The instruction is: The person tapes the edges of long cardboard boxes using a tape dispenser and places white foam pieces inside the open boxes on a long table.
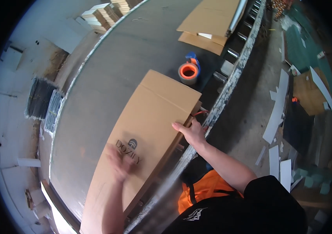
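Observation:
A long, flat brown cardboard box [150, 105] with dark print lies slantwise along the near edge of the grey work surface. Over its printed face is my left hand [121, 160], smeared by motion, so its fingers cannot be made out. My right hand [192, 130] grips the box's right edge, thumb on top and the other fingers partly hidden at the side. Just beyond those fingers shows a thin red thing [201, 112]; whether I hold it too is unclear. Past the far end of the box stands a tape dispenser [189, 70], blue and orange, with a roll on it.
Another flat cardboard box [209, 23] lies farther along the work surface [92, 101]. A worn metal rail [228, 89] with rollers runs along the right side. White strips [277, 109] and scraps litter the floor at right. Stacked cartons [99, 17] stand beyond the far edge.

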The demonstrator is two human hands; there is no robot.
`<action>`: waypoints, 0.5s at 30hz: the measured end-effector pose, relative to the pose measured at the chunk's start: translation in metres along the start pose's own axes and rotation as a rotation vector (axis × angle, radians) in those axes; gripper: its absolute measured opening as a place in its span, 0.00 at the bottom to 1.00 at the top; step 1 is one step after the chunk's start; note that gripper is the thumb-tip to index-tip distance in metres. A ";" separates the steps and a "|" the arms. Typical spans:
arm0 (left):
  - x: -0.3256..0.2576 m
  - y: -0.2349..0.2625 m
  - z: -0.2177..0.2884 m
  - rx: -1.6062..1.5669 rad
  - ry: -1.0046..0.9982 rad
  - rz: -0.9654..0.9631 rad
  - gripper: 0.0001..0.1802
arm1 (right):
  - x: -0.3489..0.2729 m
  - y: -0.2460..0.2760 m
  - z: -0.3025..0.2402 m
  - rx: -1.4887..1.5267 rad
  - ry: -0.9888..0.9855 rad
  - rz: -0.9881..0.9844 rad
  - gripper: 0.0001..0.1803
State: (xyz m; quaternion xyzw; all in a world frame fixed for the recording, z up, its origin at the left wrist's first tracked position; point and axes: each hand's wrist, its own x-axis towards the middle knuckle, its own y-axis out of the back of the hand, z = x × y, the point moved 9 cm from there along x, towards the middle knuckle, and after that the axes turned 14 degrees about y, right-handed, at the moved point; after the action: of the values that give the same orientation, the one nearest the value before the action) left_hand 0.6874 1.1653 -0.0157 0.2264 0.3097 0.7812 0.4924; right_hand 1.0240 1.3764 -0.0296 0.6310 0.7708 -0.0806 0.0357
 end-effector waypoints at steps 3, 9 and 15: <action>0.112 -0.010 -0.011 0.599 0.684 -0.140 0.33 | 0.001 0.023 0.017 -0.020 0.109 0.114 0.34; 0.039 -0.052 0.063 0.689 0.487 -0.020 0.37 | -0.098 0.108 0.047 -0.090 0.012 0.212 0.29; -0.104 -0.148 0.208 0.535 -0.231 -0.546 0.63 | -0.134 0.132 0.045 -0.100 0.083 0.271 0.32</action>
State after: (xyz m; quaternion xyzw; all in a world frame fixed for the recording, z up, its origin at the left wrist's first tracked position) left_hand 0.9607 1.1731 0.0217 0.3424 0.4937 0.4825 0.6373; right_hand 1.1784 1.2641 -0.0634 0.7296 0.6823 -0.0105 0.0458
